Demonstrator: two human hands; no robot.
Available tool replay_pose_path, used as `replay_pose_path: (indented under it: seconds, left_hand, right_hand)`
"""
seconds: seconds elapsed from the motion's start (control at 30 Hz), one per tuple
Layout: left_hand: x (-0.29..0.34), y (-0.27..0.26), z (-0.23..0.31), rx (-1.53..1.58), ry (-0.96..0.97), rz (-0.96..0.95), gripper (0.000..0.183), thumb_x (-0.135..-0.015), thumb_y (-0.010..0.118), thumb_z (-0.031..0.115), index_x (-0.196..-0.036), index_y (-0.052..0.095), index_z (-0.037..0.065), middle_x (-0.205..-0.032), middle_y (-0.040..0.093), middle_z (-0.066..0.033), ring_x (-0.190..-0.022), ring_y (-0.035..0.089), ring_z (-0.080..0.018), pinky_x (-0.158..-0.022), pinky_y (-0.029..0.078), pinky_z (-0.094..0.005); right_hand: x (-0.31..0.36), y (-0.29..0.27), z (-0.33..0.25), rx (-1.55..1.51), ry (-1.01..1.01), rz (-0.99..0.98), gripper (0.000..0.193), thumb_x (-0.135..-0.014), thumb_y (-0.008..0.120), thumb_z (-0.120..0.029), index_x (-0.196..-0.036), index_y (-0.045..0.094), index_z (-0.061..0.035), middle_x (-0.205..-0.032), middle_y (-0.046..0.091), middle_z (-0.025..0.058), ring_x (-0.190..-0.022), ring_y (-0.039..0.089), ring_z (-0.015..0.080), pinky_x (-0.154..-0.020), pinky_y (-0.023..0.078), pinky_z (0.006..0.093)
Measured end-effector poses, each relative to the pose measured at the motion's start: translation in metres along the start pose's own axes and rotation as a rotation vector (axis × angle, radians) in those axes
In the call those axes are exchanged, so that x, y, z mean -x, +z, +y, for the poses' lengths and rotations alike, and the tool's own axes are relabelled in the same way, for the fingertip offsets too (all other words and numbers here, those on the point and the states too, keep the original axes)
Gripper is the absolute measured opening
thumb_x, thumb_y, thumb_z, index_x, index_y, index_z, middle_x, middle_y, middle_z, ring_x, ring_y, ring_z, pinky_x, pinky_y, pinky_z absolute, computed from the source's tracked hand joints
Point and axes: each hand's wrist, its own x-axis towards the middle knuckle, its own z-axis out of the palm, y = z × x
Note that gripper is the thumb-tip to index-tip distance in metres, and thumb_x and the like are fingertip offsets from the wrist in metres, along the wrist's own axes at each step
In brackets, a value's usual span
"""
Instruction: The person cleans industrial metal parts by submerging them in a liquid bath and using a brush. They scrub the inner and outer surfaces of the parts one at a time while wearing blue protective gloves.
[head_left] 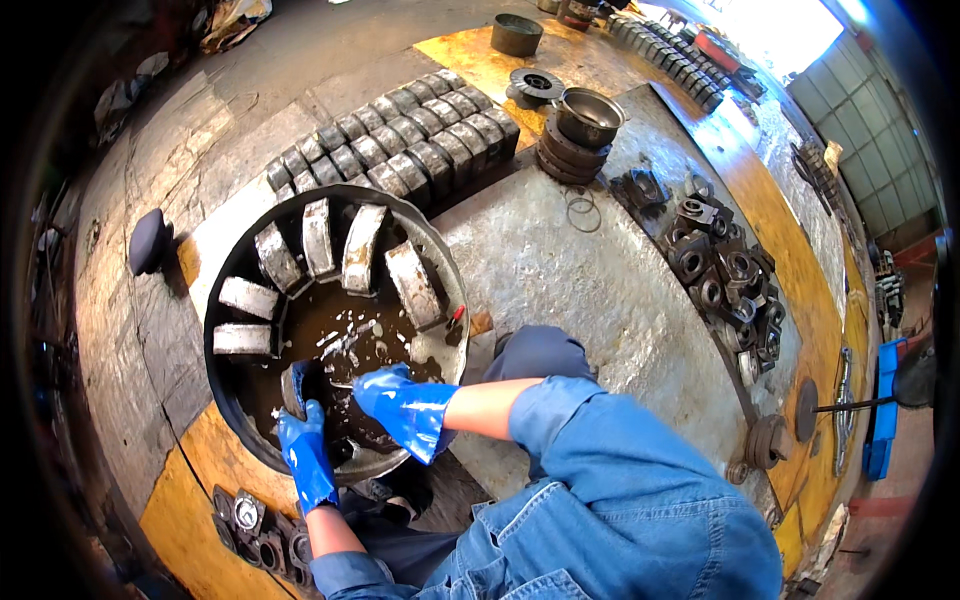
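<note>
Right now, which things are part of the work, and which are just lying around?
Seems part of the work:
- left hand, on a block
- right hand
- basin
- other blocks inside
- maybe the stacked blocks

Seems just lying around:
- pot
- spool
- metal parts
- blue box

Legible text, labels, numbers or signs: none; nothing readable on the round basin (437, 350), on the curved metal blocks (414, 286) inside the basin, or on the stacked blocks (402, 137) just beyond the basin.
</note>
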Motion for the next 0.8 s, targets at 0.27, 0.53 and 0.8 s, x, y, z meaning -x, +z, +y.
replay_pose_path:
  seconds: [0.27, 0.53, 0.8]
  left_hand:
    - [0.019, -0.027, 0.048, 0.072, 0.038, -0.024, 0.067, -0.091, 0.07, 0.052, -0.121, 0.066, -0.008, -0.11, 0.071, -0.0347, -0.11, 0.068, -0.0485, -0.094, 0.053, -0.0539]
    - [0.014, -0.031, 0.048, 0.04, -0.122, -0.141, 0.085, -0.087, 0.068, 0.056, -0.139, 0.056, -0.01, -0.131, 0.066, -0.0328, -0.124, 0.064, -0.0451, -0.107, 0.051, -0.0479]
    - [0.014, -0.032, 0.044, -0.009, -0.209, -0.145, 0.086, -0.086, 0.07, 0.054, -0.142, 0.055, -0.009, -0.134, 0.065, -0.0318, -0.126, 0.064, -0.0442, -0.109, 0.051, -0.0464]
  right_hand:
    - [0.037, -0.016, 0.01, 0.337, 0.0, 0.249, 0.014, -0.088, 0.067, -0.016, -0.1, 0.072, -0.0106, -0.087, 0.077, 0.0135, -0.087, 0.078, 0.033, -0.066, 0.06, 0.049]
    - [0.049, -0.085, 0.011, -0.006, 0.148, -0.273, 0.03, -0.105, 0.047, -0.021, -0.127, 0.065, -0.0084, -0.123, 0.075, 0.0165, -0.114, 0.073, 0.0366, -0.089, 0.055, 0.0583]
    - [0.06, -0.129, 0.003, -0.012, 0.079, -0.235, 0.033, -0.102, 0.055, -0.014, -0.133, 0.064, -0.0073, -0.124, 0.074, 0.017, -0.118, 0.072, 0.0368, -0.09, 0.056, 0.0585]
